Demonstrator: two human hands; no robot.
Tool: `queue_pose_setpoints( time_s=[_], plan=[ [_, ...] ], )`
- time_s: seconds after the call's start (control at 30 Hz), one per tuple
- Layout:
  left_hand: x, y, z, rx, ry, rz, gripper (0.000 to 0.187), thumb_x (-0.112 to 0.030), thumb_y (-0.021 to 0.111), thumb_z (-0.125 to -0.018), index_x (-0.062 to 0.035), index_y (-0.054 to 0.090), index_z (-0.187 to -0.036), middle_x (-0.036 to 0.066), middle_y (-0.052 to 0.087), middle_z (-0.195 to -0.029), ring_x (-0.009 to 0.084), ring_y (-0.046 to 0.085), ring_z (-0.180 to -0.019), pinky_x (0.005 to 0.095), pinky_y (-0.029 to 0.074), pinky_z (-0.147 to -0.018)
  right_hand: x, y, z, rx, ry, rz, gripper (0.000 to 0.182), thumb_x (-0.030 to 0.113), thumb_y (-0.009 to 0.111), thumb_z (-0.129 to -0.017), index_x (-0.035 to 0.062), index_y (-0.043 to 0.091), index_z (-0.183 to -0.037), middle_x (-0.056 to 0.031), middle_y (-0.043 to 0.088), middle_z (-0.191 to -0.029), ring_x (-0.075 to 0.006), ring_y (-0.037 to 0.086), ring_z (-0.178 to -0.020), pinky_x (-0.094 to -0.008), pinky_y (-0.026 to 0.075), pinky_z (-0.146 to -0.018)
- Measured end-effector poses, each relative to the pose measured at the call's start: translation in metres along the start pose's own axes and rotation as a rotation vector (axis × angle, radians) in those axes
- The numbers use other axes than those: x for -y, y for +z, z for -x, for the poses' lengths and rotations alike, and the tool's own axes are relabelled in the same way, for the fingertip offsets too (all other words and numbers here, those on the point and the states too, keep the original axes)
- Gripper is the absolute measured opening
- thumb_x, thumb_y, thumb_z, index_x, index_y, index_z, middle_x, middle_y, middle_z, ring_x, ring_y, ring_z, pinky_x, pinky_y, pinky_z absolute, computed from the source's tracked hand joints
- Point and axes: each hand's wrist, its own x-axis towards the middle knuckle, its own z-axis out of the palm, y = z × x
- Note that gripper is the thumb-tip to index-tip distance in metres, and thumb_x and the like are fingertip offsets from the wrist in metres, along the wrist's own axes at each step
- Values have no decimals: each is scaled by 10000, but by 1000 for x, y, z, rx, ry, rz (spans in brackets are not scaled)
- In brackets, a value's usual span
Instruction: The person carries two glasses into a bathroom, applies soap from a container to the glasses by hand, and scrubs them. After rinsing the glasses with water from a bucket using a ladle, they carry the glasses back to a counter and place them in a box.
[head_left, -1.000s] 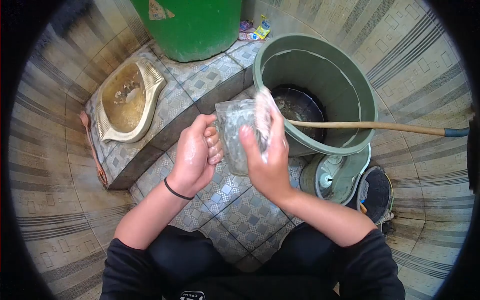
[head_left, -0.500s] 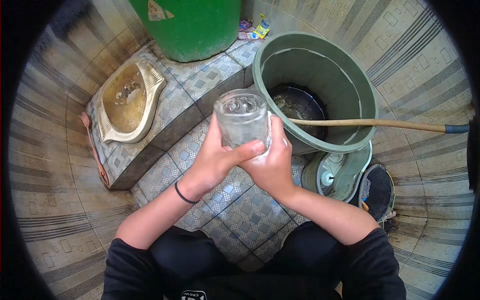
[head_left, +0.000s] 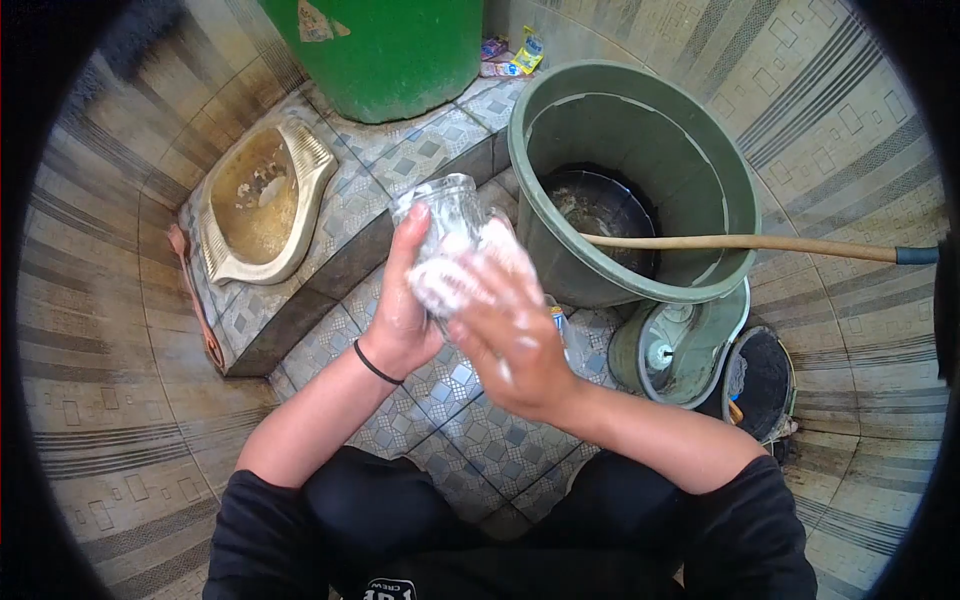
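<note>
A clear glass jar (head_left: 450, 205) is tilted in front of me, with white suds on its side. My left hand (head_left: 402, 300) wraps round the jar from the left, its thumb near the rim. On the jar's right side, my right hand (head_left: 515, 350) presses a white, foamy cloth or sponge (head_left: 450, 280) against the glass. Suds cover the right fingers, which are blurred by motion.
A big green tub (head_left: 635, 180) holds a wooden-handled tool (head_left: 740, 242). Beside it are a smaller green basin (head_left: 690, 350) and a black bucket (head_left: 765, 385). A squat toilet (head_left: 262, 205), a green barrel (head_left: 385, 60) and packets (head_left: 515, 60) lie beyond.
The jar has tipped and shifted left with my left hand. My right hand has turned from cupping the jar's base to pressing suds on its side, back of the hand upward.
</note>
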Motion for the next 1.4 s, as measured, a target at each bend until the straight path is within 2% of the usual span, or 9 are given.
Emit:
queue_pose_setpoints(
  time_s=[0.2, 0.33, 0.47, 0.73, 0.83, 0.93, 1.07, 1.33, 1.4],
  plan=[
    [22, 31, 5, -267, 171, -68, 658, -604, 411, -911, -51, 520, -1249, 112, 626, -1132, 232, 619, -1025, 368, 481, -928, -17, -1, -21, -225, 167, -169, 318, 85, 576, -848, 20, 613, -1157, -229, 531, -1254, -428, 459, -1216, -569, 287, -1065],
    [3, -15, 1, 186, -39, 86, 661, -611, 405, -912, -81, 501, -1295, 129, 609, -1168, 235, 601, -1078, 389, 464, -961, -2, 11, 11, 65, -41, -19, 206, 41, 556, -817, 32, 648, -1000, -166, 588, -1160, -400, 491, -1190, -568, 282, -1084],
    [23, 20, 9, -234, 161, -213, 646, -601, 314, -951, -110, 441, -1351, 94, 522, -1317, 218, 523, -1192, 410, 412, -1021, -16, -1, -34, -200, -5, 35, 284, 83, 539, -844, 13, 620, -1107, -185, 571, -1185, -396, 467, -1206, -573, 276, -1078],
    [14, -6, 8, 262, -76, 106, 634, -599, 323, -949, -103, 466, -1318, 98, 543, -1280, 216, 538, -1163, 380, 417, -1007, -13, 5, 1, 101, -86, 17, 323, 136, 509, -917, 24, 602, -1205, -210, 551, -1258, -416, 441, -1252, -517, 296, -1083],
    [22, 32, 3, -339, 203, -41, 662, -671, 411, -879, -86, 570, -1147, 116, 644, -1040, 233, 630, -965, 366, 484, -919, -11, -4, -20, -36, -1, 35, 326, 156, 520, -922, 21, 598, -1208, -217, 507, -1311, -430, 419, -1268, -521, 311, -1075],
    [3, 11, 2, -189, 225, -102, 641, -646, 431, -885, -74, 568, -1142, 104, 652, -1016, 220, 645, -918, 356, 516, -863, -3, 6, 8, -62, 123, 0, 442, 122, 556, -867, 43, 520, -1300, -226, 500, -1292, -451, 408, -1263, -503, 330, -1068],
    [0, -4, 6, -207, 133, 15, 611, -623, 480, -868, -68, 579, -1106, 103, 656, -1000, 220, 650, -897, 357, 527, -836, -11, 6, 6, 125, -148, 69, 395, 111, 533, -893, 40, 536, -1281, -220, 502, -1288, -456, 403, -1268, -497, 355, -1052],
    [7, 2, 7, -169, 138, -47, 633, -552, 493, -851, -29, 544, -1203, 146, 601, -1156, 264, 604, -1029, 371, 485, -908, 5, 4, 3, -119, 212, -91, 390, 195, 522, -927, 29, 536, -1280, -205, 408, -1418, -432, 390, -1297, -463, 298, -1084],
    [0, -7, 8, -58, -1, 164, 689, -584, 496, -833, 0, 540, -1197, 154, 611, -1135, 277, 600, -1034, 385, 479, -914, 8, 10, 14, 165, -141, 119, 394, 166, 555, -878, 47, 541, -1253, -222, 439, -1365, -425, 372, -1307, -542, 316, -1059]
  ],
)
